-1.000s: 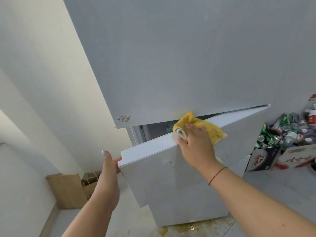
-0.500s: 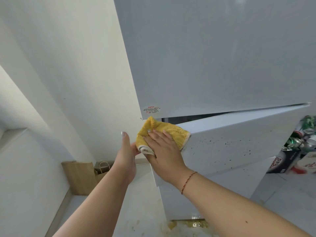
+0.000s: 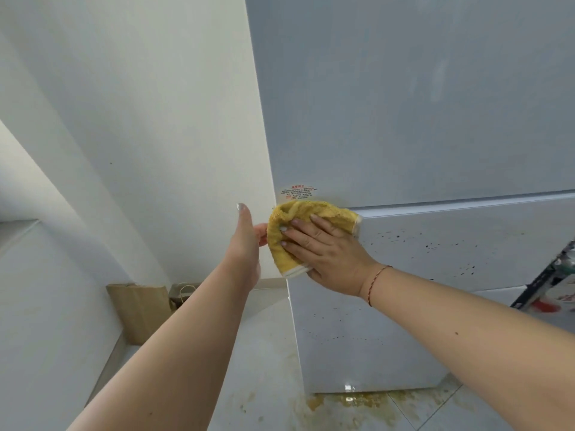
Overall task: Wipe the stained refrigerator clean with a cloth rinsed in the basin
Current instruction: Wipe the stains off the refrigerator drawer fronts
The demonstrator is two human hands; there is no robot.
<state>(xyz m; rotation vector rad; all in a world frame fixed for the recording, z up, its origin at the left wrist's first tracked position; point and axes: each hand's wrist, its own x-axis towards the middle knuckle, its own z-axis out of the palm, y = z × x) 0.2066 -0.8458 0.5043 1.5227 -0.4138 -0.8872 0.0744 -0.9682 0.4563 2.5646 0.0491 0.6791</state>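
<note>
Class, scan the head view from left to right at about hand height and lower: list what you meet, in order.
Brown paper bag → left hand → yellow cloth, pressed by the right hand → dark-speckled lower refrigerator door → blurred clutter at the right edge.

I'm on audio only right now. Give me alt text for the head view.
The right hand presses a yellow cloth flat against the top left corner of the refrigerator's lower door, while the left hand touches that door's edge. Dark specks dot the door, and a yellowish spill stains the floor below.
</note>
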